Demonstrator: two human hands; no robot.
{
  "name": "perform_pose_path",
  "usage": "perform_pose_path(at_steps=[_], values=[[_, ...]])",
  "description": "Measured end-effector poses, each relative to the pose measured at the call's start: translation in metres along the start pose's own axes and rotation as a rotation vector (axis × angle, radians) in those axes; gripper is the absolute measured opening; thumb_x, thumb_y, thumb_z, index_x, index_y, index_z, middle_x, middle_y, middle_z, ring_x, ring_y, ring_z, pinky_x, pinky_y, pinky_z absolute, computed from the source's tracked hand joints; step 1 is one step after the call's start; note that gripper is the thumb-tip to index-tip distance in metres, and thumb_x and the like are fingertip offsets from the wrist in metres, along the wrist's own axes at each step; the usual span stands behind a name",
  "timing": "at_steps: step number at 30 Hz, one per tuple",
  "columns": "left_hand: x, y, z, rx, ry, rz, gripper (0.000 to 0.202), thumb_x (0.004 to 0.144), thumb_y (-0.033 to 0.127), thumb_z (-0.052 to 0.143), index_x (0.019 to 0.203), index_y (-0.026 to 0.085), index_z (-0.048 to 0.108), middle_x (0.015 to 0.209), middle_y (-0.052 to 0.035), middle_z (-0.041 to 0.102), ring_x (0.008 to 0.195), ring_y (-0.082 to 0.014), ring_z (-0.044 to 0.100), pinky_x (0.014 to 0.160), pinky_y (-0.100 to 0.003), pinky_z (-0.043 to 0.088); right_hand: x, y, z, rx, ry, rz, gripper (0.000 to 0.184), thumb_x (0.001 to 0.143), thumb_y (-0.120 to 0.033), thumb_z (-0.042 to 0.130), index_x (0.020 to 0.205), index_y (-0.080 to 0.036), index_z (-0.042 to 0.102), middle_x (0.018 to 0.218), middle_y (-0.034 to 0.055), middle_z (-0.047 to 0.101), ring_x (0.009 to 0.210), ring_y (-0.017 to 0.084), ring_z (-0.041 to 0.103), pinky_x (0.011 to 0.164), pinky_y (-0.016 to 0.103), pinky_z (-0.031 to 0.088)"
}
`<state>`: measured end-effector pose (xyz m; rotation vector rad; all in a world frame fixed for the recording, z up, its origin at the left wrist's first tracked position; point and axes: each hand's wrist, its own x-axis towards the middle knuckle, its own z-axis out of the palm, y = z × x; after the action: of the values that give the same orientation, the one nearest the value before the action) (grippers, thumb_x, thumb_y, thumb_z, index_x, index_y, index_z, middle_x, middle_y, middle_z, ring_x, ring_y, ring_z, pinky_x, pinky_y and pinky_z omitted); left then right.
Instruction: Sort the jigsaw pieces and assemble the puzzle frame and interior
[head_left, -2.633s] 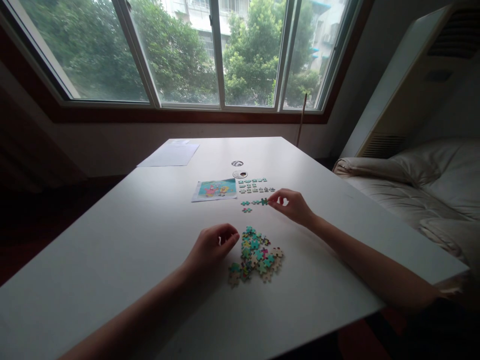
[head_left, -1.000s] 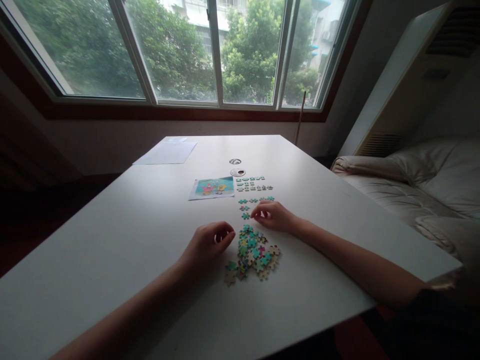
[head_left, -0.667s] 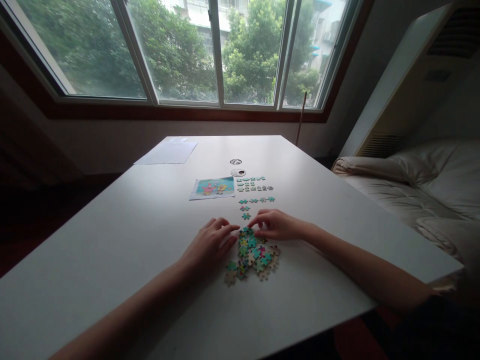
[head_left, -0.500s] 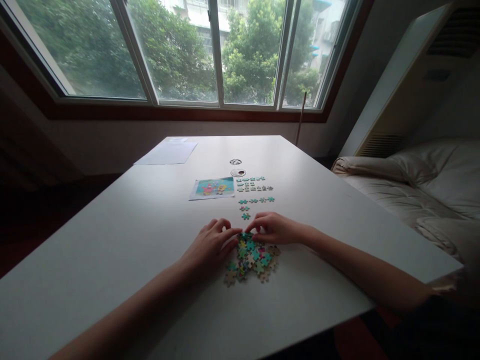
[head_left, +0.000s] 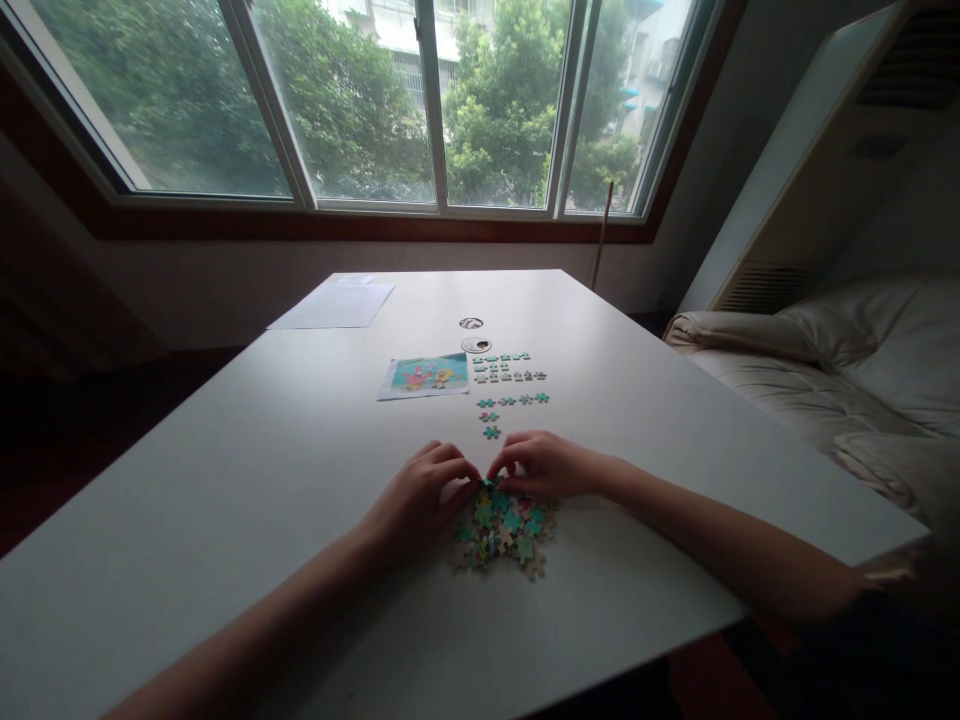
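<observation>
A heap of loose jigsaw pieces [head_left: 502, 535], teal and mixed colours, lies on the white table [head_left: 300, 480] in front of me. My left hand [head_left: 416, 495] rests at the heap's left top edge, fingers curled onto the pieces. Opposite it, my right hand [head_left: 544, 463] touches the heap's far edge with fingers bent down; the two sets of fingertips nearly meet. Whether either hand pinches a piece is hidden. Beyond the hands lie a single teal piece [head_left: 491, 432], a short row of teal pieces [head_left: 514, 400] and sorted rows of pieces [head_left: 506, 368].
A printed cartoon reference picture [head_left: 425, 376] lies past the rows, with a round cable-hole cap [head_left: 476, 345] beside it. A white paper sheet [head_left: 331, 304] sits at the table's far left. Cushioned bedding [head_left: 825, 370] is to the right, big windows ahead.
My right hand came back from the row of teal pieces to the heap. My left hand uncurled and slid onto the heap's edge. The heap has been drawn slightly closer to me.
</observation>
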<state>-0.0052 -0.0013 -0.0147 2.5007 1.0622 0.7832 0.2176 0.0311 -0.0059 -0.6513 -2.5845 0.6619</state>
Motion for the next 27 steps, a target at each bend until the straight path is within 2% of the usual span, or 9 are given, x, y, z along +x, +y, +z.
perform_pose_path(at_steps=[5,11,16,23,27], values=[[0.0023,0.0026,-0.0028,-0.121,0.086,-0.113,0.016,0.083,0.026,0.053,0.077,0.017,0.065,0.075,-0.0036,0.06,0.071,-0.0156,0.054,0.066,-0.027,0.043,0.0,-0.0005,0.0004,-0.038,0.13,-0.029,0.019,0.08,-0.028,0.06,0.094,-0.017,0.065,0.077,0.0021,0.058,0.064,0.008,0.051,0.06,0.02,0.043],[0.0058,0.0075,-0.0085,-0.24,0.092,-0.317,0.025,0.081,0.036,0.053,0.071,0.017,0.065,0.065,-0.0003,0.061,0.059,-0.0124,0.048,0.053,-0.022,0.037,0.0024,-0.0045,0.0019,-0.059,0.293,-0.025,0.015,0.082,-0.029,0.058,0.085,-0.016,0.063,0.073,0.0023,0.059,0.062,0.008,0.052,0.057,0.02,0.045],[0.0059,0.0096,-0.0082,-0.357,0.075,-0.356,0.028,0.08,0.04,0.055,0.073,0.016,0.066,0.063,-0.0004,0.062,0.054,-0.0111,0.047,0.049,-0.021,0.033,0.0032,-0.0062,0.0044,-0.11,0.383,-0.042,0.015,0.083,-0.03,0.056,0.082,-0.016,0.063,0.072,0.0022,0.06,0.059,0.008,0.052,0.058,0.021,0.044],[0.0061,0.0057,-0.0058,-0.495,0.04,-0.38,0.029,0.079,0.042,0.057,0.075,0.015,0.068,0.068,-0.0019,0.065,0.059,-0.0127,0.052,0.052,-0.022,0.037,0.0028,-0.0067,0.0034,-0.206,0.374,-0.098,0.015,0.084,-0.03,0.054,0.084,-0.018,0.064,0.075,0.003,0.063,0.066,0.01,0.055,0.062,0.024,0.044],[0.0064,0.0044,-0.0061,-0.521,0.024,-0.374,0.031,0.08,0.044,0.056,0.079,0.016,0.068,0.072,-0.0034,0.067,0.063,-0.0146,0.055,0.055,-0.023,0.04,0.0026,-0.0078,0.0046,-0.218,0.414,-0.113,0.014,0.085,-0.028,0.053,0.083,-0.018,0.063,0.073,0.0023,0.063,0.064,0.01,0.054,0.061,0.024,0.043]])
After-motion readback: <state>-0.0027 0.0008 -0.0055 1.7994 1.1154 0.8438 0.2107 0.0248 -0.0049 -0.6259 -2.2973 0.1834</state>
